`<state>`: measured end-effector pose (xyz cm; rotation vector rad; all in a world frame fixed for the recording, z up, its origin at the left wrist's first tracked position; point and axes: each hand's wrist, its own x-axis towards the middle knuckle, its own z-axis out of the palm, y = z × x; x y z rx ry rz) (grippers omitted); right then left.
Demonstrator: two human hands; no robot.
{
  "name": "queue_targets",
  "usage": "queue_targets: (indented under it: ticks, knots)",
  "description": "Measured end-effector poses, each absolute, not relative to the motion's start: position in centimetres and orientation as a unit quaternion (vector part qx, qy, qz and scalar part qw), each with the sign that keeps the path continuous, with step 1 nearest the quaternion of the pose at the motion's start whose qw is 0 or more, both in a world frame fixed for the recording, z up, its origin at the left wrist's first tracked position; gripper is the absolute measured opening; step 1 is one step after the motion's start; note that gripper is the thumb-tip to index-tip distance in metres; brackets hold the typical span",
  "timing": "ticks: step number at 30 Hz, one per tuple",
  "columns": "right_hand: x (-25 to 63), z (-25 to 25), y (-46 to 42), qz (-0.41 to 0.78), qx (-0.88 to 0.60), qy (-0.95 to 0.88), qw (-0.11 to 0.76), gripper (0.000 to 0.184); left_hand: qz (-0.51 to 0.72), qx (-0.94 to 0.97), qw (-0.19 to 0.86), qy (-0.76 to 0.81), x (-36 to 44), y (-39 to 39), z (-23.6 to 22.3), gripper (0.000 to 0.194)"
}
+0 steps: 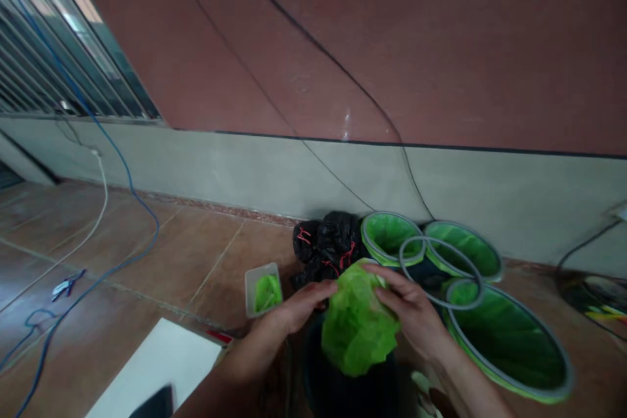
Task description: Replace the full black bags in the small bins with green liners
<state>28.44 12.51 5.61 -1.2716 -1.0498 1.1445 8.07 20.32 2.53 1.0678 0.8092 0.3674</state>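
Observation:
A crumpled bright green piece of thin fabric or plastic point(357, 326) is held between both hands above a dark round container point(343, 385). My left hand point(304, 304) grips its left side with the fingers curled. On its right side, my right hand point(411, 310) closes over the top edge. Both hands press the green material together.
Several green collapsible bins with grey rims point(509, 339) lie by the wall on the right, with a loose grey ring point(441, 268). A black bag bundle point(328, 245), a small clear box with green contents point(263, 290), a white board point(157, 366) and blue cable point(98, 274) lie on the tiled floor.

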Motion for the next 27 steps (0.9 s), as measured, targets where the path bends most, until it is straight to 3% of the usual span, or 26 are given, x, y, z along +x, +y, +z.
queue_targets:
  ticks: [6, 12, 17, 21, 27]
  knots:
    - [34.3, 3.4, 9.4, 0.544, -0.522, -0.305, 0.582, 0.044, 0.111, 0.514, 0.734, 0.431, 6.4, 16.6, 1.6, 0.040]
    - [38.2, -2.1, 7.1, 0.374, -0.636, -0.336, 0.586, 0.031, 0.182, 0.441, 0.739, 0.476, 3.2, 14.8, -0.2, 0.042]
    - [38.3, -4.8, 7.1, 0.243, -0.711, -0.492, 0.440, 0.032, 0.250, 0.399, 0.696, 0.542, 2.4, 13.5, -1.1, 0.033]
    - [38.6, -5.2, 7.5, 0.123, -0.767, -0.547, 0.312, 0.035, 0.213, 0.415, 0.728, 0.502, 1.5, 12.8, 0.0, 0.028]
    - [41.0, -4.4, 7.5, 0.040, -0.819, -0.493, 0.291, 0.029, 0.121, 0.534, 0.682, 0.485, 0.1, 13.1, 1.1, 0.026]
